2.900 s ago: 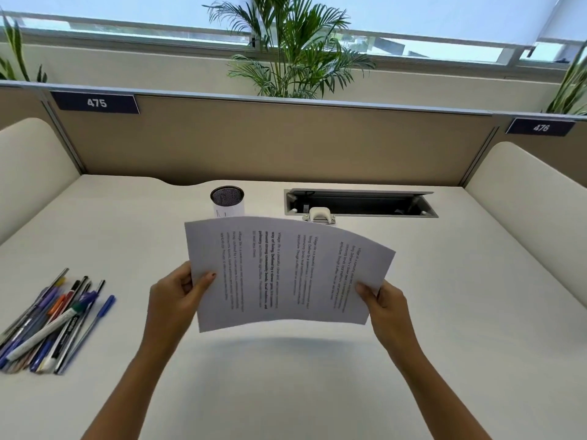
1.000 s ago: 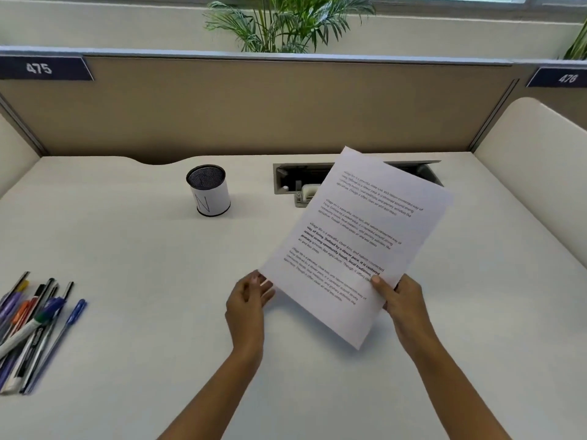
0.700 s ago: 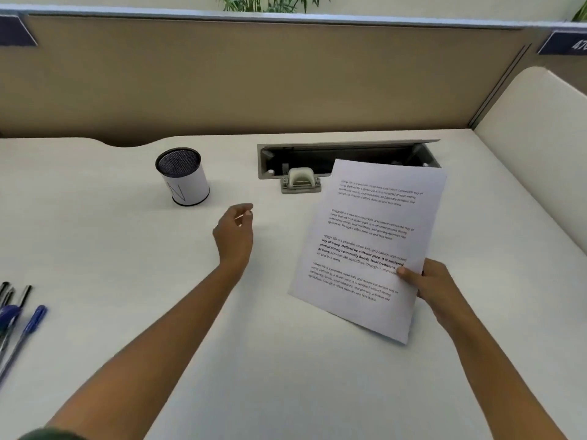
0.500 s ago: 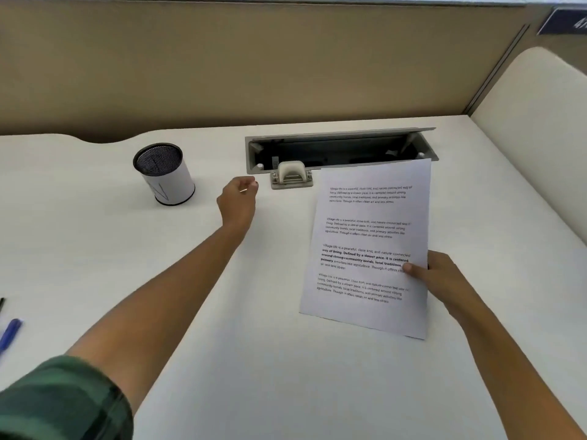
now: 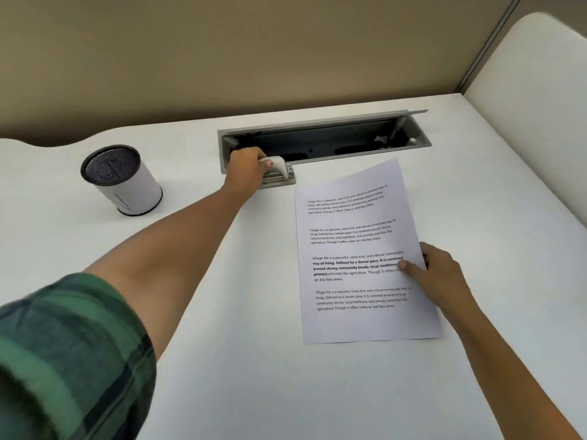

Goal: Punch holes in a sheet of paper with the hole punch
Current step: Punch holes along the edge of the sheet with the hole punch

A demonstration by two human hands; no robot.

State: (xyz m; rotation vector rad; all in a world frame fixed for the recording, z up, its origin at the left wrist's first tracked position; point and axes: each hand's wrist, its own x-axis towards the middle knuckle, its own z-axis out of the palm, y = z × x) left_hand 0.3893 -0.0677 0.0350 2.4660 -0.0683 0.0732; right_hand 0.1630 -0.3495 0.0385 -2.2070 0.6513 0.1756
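- The left hand [image 5: 246, 168] reaches to the far side of the flat white surface [image 5: 222, 360], and its fingers [image 5: 269, 162] are curled over the top of a small hole punch [image 5: 281, 173] with a cream handle and a grey metal base, grasping it.
- The hole punch sits on the surface against the near edge of a long grey metal cable trough [image 5: 324, 138] sunk into the surface, at the trough's left end. The trough's lid is tipped open.
- A white sheet of paper [image 5: 359, 249], printed with four blocks of black text, lies lengthwise on the surface to the right of the left arm.
- The sheet's far left corner is just beside the right end of the hole punch; whether they touch cannot be told.
- The right hand [image 5: 440, 274] pinches the sheet at the middle of its right edge, with the thumb on top of the print and the other fingers tucked beneath the edge.
- A cylindrical pen cup [image 5: 119, 179] with a black mesh rim and a white wrap stands upright to the left of the hole punch, well apart from it.
- A green plaid sleeve [image 5: 63, 360] covers the upper left arm.
- A tan fabric partition [image 5: 254, 52] backs the surface, and a cream rounded side panel [image 5: 540, 106] rises at the right.
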